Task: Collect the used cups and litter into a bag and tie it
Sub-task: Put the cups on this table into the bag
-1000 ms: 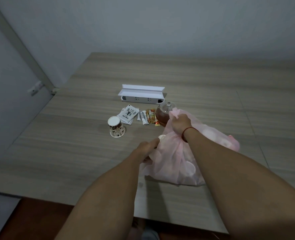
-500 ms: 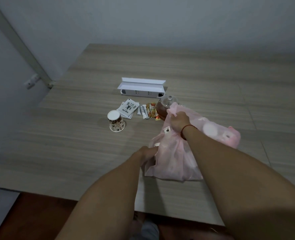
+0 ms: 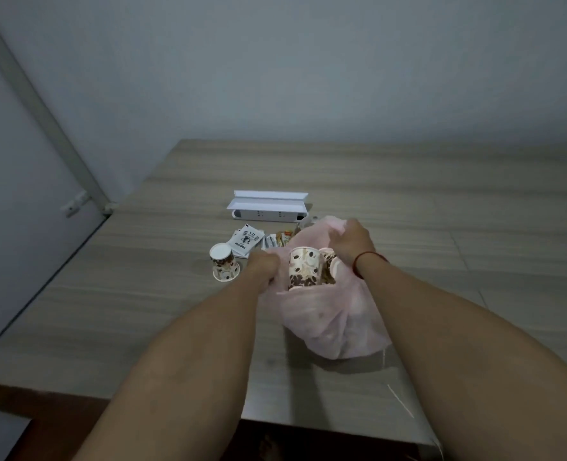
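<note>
Item: pink plastic bag (image 3: 335, 321), thin, semi-transparent, seated on tabletop (image 3: 441, 201) near front edge, w/ mouth pulled apart. Left hand (image 3: 265, 266) closed in a fist on the bag's left rim; right hand (image 3: 353, 242) closed, pinching the far/right rim and lifting it higher. Purpose, as I read it: two opposed grips keep the floppy mouth spread and upright so contents stay put and more can go in. Contents: paper cups (image 3: 303, 272), coffee-bean print, at least two, standing in the opening betw. both hands; pale round shapes lower in the bag show thru the film, prob. more cups, can't tell count. Outside bag: one matching cup, inverted (image 3: 224, 266), just left of left hand, on tabletop, not touching bag as far as can be seen; upside-down suggests emptied/used, so likely next for collection. White sachets (image 3: 247, 242) overlapped in a small pile beyond that cup; stick packets (image 3: 270, 241) and orange wrappers (image 3: 283, 237) in a row beside them, partly hidden behind bag rim. White box (image 3: 269, 207), long, lid flipped open, furthest back. Glass item behind bag, mostly hidden; unidentifiable here. Red string on right wrist. Status, judged: collection partly done, tie not yet begun; both hands are occupied w/ rim, so one must let go to fetch the loose cup and litter, and the bag may slump when it does.
</note>
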